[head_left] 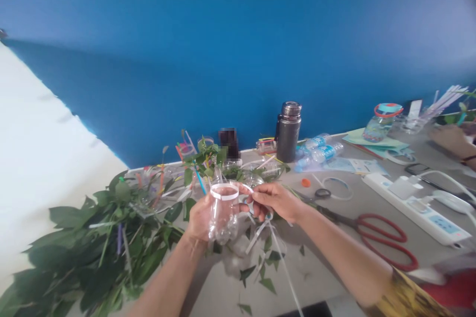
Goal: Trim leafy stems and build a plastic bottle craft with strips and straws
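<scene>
My left hand (pixel 201 215) is wrapped round a clear plastic bottle base (pixel 223 220), cut open at the top. A white band (pixel 225 195) circles its rim. To its right my right hand (pixel 273 200) is closed, thumb and fingers pinching a thin white strip (pixel 247 188) near the rim. More of a long white strip (pixel 284 257) trails below that hand toward the table's front edge. Under and around the hands lie cut leaves (pixel 267 285) and short strip pieces.
Leafy branches (pixel 67 237) cover the left side. A dark flask (pixel 289 133) stands by the blue wall, beside empty bottles (pixel 323 151). Red-handled scissors (pixel 386 237) and a power strip (pixel 420 210) lie right. Another person's hand (pixel 449 141) shows at far right.
</scene>
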{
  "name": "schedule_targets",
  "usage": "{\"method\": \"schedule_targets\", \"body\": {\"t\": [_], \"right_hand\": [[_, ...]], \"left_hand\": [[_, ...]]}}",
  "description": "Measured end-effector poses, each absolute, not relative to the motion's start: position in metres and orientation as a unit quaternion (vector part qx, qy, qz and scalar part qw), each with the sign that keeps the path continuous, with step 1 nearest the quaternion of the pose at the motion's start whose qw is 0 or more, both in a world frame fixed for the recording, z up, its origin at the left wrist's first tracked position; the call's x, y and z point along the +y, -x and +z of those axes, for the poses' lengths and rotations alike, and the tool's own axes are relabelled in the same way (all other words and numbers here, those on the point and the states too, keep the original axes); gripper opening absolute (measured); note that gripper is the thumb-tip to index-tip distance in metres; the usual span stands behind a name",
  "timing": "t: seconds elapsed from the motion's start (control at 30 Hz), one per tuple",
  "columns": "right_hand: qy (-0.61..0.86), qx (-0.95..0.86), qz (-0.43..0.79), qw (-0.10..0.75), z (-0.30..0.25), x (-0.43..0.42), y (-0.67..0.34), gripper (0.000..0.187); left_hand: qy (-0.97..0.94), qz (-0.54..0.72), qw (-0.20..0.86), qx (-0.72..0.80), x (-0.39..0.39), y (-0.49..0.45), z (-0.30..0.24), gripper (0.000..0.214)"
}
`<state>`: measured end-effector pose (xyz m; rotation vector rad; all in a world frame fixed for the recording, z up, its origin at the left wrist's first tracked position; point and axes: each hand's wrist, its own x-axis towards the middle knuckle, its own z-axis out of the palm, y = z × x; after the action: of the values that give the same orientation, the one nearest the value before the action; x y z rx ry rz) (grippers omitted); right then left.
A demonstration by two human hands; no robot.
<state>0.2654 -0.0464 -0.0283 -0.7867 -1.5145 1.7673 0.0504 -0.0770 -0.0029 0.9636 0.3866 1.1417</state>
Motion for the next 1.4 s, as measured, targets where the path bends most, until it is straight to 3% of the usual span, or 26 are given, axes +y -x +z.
{"method": "schedule_targets", "body": {"t": [0.13,0.4,0.7,1.07,1.4], "right_hand": [[0.352,-0.585,0.630,0.370,-0.032,-0.038,-0.270,0.056],[0.438,-0.529,0.521,0.507,-0.026,-0.029,-0.273,0.043],[0.392,-0.477,0.533,0.578,-0.023,-0.020,-0.289,0.046],[0.395,-0.579,0.497,0.512,-0.028,-0.050,-0.261,0.045],[0.420,-0.588,0.484,0.494,-0.020,-0.053,-0.258,0.042]], "left_hand": [[-0.407,0.512,0.733,0.188,-0.075,-0.049,-0.004,0.053],[-0.413,0.448,0.767,0.202,-0.077,-0.054,-0.010,0.048],[-0.415,0.443,0.749,0.267,-0.071,-0.048,-0.015,0.049],[-0.497,0.518,0.577,0.389,-0.077,-0.069,-0.021,0.047],[-0.475,0.520,0.597,0.385,-0.079,-0.073,-0.022,0.046]]}}
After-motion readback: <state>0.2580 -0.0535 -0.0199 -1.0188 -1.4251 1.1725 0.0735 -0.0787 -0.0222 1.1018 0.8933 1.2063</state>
